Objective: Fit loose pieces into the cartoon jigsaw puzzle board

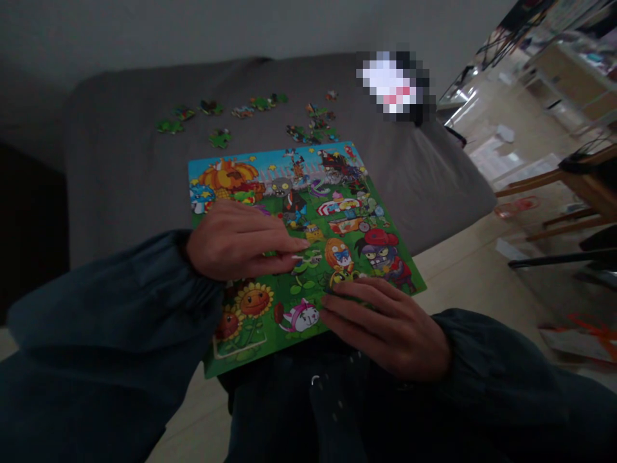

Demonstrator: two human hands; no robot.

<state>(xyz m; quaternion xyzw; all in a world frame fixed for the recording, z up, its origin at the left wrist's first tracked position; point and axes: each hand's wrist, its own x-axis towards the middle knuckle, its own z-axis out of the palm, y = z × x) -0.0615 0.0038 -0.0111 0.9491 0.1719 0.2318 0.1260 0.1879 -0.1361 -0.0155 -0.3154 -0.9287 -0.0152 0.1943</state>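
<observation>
The left hand (238,241) lies with relaxed, ungripping fingers on the bright cartoon jigsaw board (347,193); the right hand (380,325), dimly seen, perhaps grips its lower edge, below loose pieces (263,103) on the grey fabric sofa (120,161).

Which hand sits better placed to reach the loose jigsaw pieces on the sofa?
Probably the left hand: it lies further up the puzzle board, nearer the loose pieces, while the right hand rests at the board's near edge.

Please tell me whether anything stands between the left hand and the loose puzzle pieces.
Only the flat jigsaw puzzle, under the left hand; the loose pieces lie past its far edge on the sofa.
</observation>
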